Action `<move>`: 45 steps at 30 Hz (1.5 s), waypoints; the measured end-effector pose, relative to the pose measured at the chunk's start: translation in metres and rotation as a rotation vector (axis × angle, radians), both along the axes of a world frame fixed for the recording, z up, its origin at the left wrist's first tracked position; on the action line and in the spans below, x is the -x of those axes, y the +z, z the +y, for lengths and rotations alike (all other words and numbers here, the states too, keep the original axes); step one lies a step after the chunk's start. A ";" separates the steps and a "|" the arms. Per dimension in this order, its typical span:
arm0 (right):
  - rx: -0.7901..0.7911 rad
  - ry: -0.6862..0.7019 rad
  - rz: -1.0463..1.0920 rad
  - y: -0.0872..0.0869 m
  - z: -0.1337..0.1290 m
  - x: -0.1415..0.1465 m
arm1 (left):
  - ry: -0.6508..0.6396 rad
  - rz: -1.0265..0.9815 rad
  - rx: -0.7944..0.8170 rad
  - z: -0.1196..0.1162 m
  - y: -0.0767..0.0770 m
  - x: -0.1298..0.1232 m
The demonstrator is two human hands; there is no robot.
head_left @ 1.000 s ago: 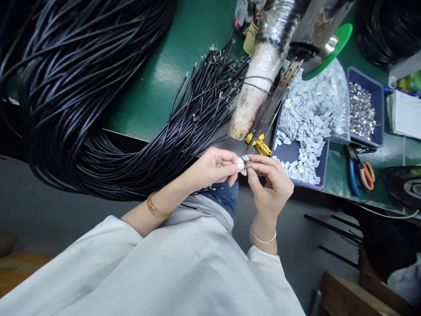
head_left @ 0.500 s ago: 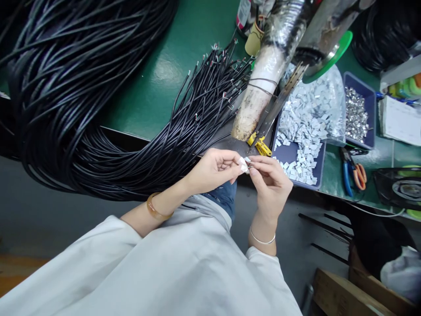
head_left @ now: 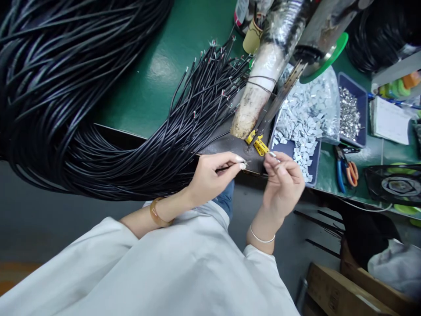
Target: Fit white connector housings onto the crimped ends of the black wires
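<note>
1. Head camera, looking down: a person in a pale garment (head_left: 164, 267) works with two bare hands at the near edge of a green bench (head_left: 161, 66). The hands are near each other but not touching.
2. The left hand (head_left: 210, 177) is closed in a pinch, thumb and fingers gripping the end of a thin black cable (head_left: 224, 168). Fine wire ends (head_left: 246, 163) poke out past its fingertips, toward the right hand.
3. The right hand (head_left: 284, 184) has its fingers curled in, holding a small pale piece (head_left: 272, 154) at the fingertips. Its exact shape is too small to tell.
4. To the left of the left hand, a thick bundle of black cables (head_left: 131, 162) sweeps in; their tipped ends fan out on the bench beyond that hand.
5. Just beyond the right hand lies a yellow tool (head_left: 261, 146). Farther out, a stained white tube (head_left: 255, 96), partly wrapped in clear film, slants above the bench.
6. Beyond the right hand and to its right, a blue tray (head_left: 315, 169) holds many pale tabs (head_left: 301, 136), partly under a clear bag (head_left: 332, 105).
7. Farther right of the right hand are pliers (head_left: 340, 173) with one blue and one orange handle, a second tray (head_left: 363, 118) of shiny metal parts (head_left: 349, 114), and a paper pad (head_left: 391, 120).
</note>
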State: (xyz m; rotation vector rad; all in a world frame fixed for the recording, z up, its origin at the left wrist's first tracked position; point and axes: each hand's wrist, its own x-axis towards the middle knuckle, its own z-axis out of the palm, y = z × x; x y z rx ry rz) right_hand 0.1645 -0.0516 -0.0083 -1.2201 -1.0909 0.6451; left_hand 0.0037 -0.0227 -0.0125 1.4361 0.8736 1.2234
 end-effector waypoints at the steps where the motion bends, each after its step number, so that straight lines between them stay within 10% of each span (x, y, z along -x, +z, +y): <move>1: -0.045 -0.076 -0.059 0.001 0.000 0.000 | -0.035 -0.074 0.138 0.001 0.001 0.001; 7: -0.317 -0.158 -0.521 0.005 -0.005 0.012 | -0.158 -0.249 0.479 0.013 0.005 0.005; 26: -0.132 -0.057 -0.225 -0.001 -0.007 0.014 | -0.134 -0.122 0.437 0.019 0.019 0.001; 45: -0.319 -0.014 -0.781 -0.002 0.002 0.007 | -0.057 -0.078 0.378 0.024 0.016 -0.002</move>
